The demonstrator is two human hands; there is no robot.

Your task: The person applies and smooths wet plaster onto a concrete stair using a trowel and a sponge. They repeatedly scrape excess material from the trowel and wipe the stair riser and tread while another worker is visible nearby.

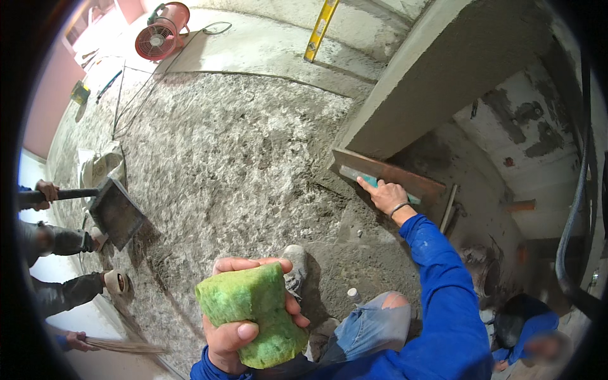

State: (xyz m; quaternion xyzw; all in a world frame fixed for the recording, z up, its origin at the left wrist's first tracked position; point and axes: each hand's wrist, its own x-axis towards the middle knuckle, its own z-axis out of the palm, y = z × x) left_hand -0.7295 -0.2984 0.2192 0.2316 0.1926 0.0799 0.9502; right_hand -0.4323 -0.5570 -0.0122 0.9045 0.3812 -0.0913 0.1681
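Observation:
My left hand (227, 342) is wrapped round a thick green sponge (250, 304), squeezed narrower at its middle and held up close in front of me. Farther off to the right, my right hand (388, 198) grips the grey and teal handle of a long brown plastering float (408, 177), its index finger stretched along the handle. The float's board lies by the lower end of a grey plastered wall edge (380, 123); exact contact is hard to judge. Rough, patchy grey mortar (253, 158) covers the ground beyond the sponge.
At left, a co-worker holds a shovel (117, 212); another hand holds a bundle of thin bristles (126, 346). A red fan (161, 31) with cables and a yellow spirit level (320, 30) are at the back. Another person (529, 329) is low right, near a hanging hose (570, 221).

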